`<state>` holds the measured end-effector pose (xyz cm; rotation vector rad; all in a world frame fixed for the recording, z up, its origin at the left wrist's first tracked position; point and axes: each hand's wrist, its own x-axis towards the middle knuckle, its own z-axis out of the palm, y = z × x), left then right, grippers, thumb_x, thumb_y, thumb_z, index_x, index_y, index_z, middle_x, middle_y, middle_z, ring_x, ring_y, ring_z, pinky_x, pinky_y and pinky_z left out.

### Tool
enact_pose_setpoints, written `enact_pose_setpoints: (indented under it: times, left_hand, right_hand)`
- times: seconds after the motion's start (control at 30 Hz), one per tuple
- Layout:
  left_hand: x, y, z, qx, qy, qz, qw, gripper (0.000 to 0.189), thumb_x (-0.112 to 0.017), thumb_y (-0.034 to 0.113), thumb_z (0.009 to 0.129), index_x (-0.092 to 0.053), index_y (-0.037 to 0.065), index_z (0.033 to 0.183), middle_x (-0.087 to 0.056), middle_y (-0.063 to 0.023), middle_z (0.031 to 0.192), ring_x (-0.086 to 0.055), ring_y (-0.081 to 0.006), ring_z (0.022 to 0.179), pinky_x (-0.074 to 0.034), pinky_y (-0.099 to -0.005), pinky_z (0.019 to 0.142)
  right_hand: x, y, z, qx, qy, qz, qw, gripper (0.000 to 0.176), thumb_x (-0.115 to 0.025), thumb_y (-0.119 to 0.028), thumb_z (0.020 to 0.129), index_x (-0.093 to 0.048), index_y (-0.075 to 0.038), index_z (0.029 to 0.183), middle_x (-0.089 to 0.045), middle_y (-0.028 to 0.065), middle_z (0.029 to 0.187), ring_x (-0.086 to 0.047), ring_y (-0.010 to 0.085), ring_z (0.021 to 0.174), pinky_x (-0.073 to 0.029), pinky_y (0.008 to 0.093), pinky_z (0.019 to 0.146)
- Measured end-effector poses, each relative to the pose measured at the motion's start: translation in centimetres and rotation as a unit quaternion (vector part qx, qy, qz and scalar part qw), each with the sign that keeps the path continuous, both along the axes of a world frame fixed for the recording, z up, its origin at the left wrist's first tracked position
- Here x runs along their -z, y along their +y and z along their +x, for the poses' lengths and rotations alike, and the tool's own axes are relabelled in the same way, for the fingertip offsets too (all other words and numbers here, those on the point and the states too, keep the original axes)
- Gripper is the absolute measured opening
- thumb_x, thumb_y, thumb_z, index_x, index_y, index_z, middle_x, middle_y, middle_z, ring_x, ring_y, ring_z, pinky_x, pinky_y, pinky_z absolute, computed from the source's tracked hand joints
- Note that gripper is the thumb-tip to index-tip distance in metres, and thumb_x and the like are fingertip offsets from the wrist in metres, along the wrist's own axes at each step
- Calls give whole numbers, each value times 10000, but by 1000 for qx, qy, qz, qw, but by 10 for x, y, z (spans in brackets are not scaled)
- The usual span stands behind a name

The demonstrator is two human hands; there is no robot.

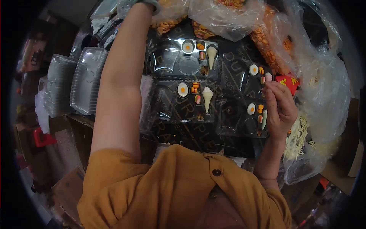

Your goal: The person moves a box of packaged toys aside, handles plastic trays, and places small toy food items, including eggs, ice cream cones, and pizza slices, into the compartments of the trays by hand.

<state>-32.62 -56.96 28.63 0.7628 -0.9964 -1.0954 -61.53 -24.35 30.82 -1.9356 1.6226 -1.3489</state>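
Right hand pinches small red piece at fingertips, just above right edge of black tray. Left hand reaches into bag of orange sweets at top; grip hidden, cannot tell.

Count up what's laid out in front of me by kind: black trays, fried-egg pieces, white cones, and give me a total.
Black trays: 4
Fried-egg pieces: 4
White cones in clear view: 2; the right hand may hide more
Total: 10
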Motion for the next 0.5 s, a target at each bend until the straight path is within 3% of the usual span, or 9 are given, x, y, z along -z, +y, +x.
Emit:
enact_pose_setpoints:
  times: [0.1,0.27,0.3,0.37,0.47,0.5]
  left_hand:
    - [-11,47,7,147,228,33,962,272,-415,174,882,-550,5,1046,-516,-212,1093,-540,-307,957,-490,-368,778]
    - [19,158,-20,372,505,148,765,264,-405,171,888,-544,1,1034,-517,-218,1062,-550,-294,911,-507,-347,739]
    - [28,184,-33,380,524,178,741,262,-403,170,889,-543,0,1032,-518,-219,1056,-552,-291,902,-511,-342,731]
    - [30,235,-65,307,507,250,766,228,-409,155,889,-543,4,998,-516,-180,982,-531,-226,815,-505,-283,680]
    - [50,273,-86,335,499,312,736,196,-459,152,892,-529,22,1021,-529,-177,991,-549,-213,775,-504,-258,618]
    - [57,282,-92,343,470,324,746,181,-481,138,889,-530,31,1027,-542,-177,977,-557,-209,758,-496,-242,599]
  right_hand:
    - [3,9,-4,5,-25,8,1000,122,-599,34,792,-634,25,908,-627,106,878,-604,167,823,-444,296,869]
    - [19,13,3,-54,-32,-9,998,111,-604,4,803,-636,27,907,-627,83,864,-595,146,790,-458,260,779]
    - [21,16,11,-56,-92,31,994,107,-605,-7,807,-640,24,903,-626,80,855,-588,138,778,-453,246,739]
    - [29,22,18,-69,-150,67,984,102,-600,-27,818,-648,21,895,-622,77,834,-572,122,752,-431,218,653]
    - [41,34,16,-69,-195,90,974,111,-597,-38,825,-647,23,902,-621,74,832,-570,113,761,-435,219,659]
    - [44,39,12,-78,-162,107,978,151,-573,-30,854,-628,42,975,-603,82,958,-590,110,785,-468,207,708]
